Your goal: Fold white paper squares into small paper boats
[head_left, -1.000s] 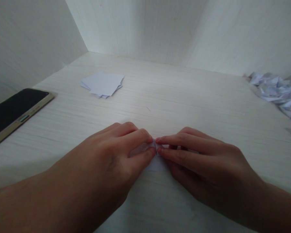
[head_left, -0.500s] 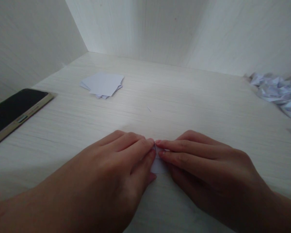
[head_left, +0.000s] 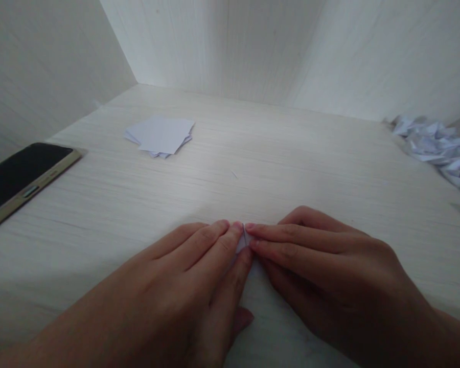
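Note:
A small folded piece of white paper point(head_left: 242, 244) lies on the table between my fingertips, with a crease or seam running down its middle. From the left, my left hand point(head_left: 191, 276) presses its fingertips onto the paper, and its thumb sits lower, off the paper. On the other side, my right hand point(head_left: 329, 271) holds the paper's right part under its fingertips. Fingers cover most of the paper, so its full shape is hidden.
A loose stack of white paper squares point(head_left: 163, 134) lies at the back left. A phone point(head_left: 26, 174) rests at the left edge. Folded white paper pieces point(head_left: 440, 143) are heaped at the far right. A tiny paper sliver point(head_left: 234, 174) lies mid-table. Pale walls point(head_left: 253, 51) rise behind.
My left fingers have shifted on the paper, and the left thumb has moved down toward me. Less of the paper's lower part shows. My right hand has hardly moved.

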A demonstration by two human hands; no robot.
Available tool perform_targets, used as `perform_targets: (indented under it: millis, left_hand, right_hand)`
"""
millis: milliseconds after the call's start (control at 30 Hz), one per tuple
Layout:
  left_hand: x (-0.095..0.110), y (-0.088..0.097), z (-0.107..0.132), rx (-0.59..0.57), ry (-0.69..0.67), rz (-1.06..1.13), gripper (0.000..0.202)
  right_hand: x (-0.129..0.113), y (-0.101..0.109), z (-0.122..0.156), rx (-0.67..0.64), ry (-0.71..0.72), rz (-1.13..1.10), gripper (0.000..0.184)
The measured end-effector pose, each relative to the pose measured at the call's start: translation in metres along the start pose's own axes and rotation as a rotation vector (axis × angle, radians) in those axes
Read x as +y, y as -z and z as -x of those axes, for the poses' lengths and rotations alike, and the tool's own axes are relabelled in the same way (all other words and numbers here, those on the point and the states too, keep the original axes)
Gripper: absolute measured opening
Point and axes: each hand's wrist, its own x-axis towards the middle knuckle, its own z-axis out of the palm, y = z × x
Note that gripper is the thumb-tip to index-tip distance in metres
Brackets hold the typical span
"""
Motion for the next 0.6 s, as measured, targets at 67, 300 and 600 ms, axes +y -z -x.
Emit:
perform_targets:
  millis: [67,300,600]
  left_hand:
    - [-0.001,-0.001,0.001,-0.008,0.004,0.001,0.023]
    - [0.002,-0.003,0.006,-0.042,0.054,0.053,0.03]
    - [0.003,-0.007,0.02,-0.043,0.088,0.058,0.049]
  right_hand:
    - [0.001,-0.001,-0.001,0.002,0.0,0.001,0.025]
    - [0.003,-0.001,-0.002,-0.001,0.017,0.012,0.022]
    - [0.002,-0.003,0.0,0.02,-0.01,0.001,0.021]
